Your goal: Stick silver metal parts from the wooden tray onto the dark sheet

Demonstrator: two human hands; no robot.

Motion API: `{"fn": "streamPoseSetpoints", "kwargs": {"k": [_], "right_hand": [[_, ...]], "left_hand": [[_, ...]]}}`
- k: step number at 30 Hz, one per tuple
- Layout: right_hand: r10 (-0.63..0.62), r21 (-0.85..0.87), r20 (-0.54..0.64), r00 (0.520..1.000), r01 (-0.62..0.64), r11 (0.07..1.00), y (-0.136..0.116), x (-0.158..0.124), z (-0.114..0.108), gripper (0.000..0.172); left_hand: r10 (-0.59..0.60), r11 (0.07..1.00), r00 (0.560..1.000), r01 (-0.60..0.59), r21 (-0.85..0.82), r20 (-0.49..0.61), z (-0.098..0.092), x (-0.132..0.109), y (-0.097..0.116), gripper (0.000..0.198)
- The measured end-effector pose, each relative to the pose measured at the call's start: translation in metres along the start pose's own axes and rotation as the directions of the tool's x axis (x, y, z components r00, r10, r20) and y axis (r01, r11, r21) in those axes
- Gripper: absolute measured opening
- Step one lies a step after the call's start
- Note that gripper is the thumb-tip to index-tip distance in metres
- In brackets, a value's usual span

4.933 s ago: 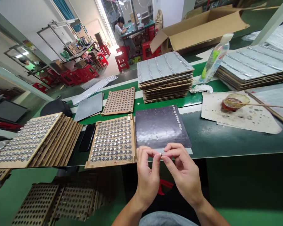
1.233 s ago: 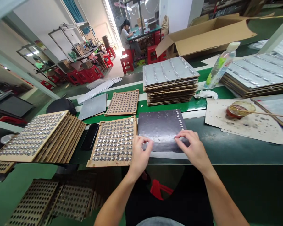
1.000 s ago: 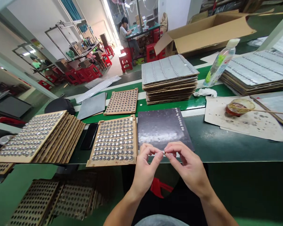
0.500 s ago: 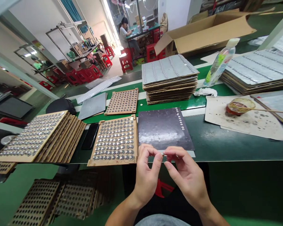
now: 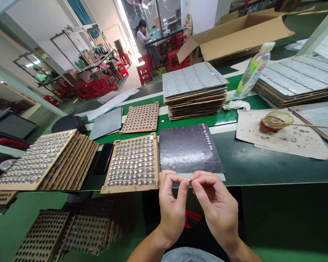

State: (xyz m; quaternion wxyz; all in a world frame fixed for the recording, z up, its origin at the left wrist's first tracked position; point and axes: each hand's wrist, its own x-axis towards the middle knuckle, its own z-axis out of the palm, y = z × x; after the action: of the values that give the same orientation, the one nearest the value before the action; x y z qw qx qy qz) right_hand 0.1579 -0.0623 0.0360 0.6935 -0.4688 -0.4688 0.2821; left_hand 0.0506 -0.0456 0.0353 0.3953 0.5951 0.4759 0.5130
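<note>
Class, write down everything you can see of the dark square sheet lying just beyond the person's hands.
The dark sheet is a squarish, glossy, near-black panel lying flat on the green bench, with a cloudy whitish band across its middle. A single column of small silvery discs runs along its right edge. A wooden tray sits close beside its left edge, and a pale strip shows beneath its near edge.

There is one left hand, one right hand and one small metal piece between them. The tabletop carries one bottle, one phone, one dark sheet, two loose wooden trays and two card stacks.
</note>
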Motion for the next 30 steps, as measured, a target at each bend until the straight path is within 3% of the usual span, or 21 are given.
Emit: {"fn": "streamPoseSetpoints", "kwargs": {"k": [8,30], "right_hand": [[0.016,0.007,-0.048,0.999,-0.015,1.000,0.002,-0.002,0.002,0.012],[-0.093,-0.061,-0.026,0.995,0.091,0.994,0.009,-0.004,0.008,0.017]], "left_hand": [[0.000,1.000,1.000,0.000,-0.006,0.016,0.000,-0.001,-0.001,0.027],[-0.070,0.994,0.997,0.067,-0.087,-0.039,0.006,0.002,0.009,0.035]]}}
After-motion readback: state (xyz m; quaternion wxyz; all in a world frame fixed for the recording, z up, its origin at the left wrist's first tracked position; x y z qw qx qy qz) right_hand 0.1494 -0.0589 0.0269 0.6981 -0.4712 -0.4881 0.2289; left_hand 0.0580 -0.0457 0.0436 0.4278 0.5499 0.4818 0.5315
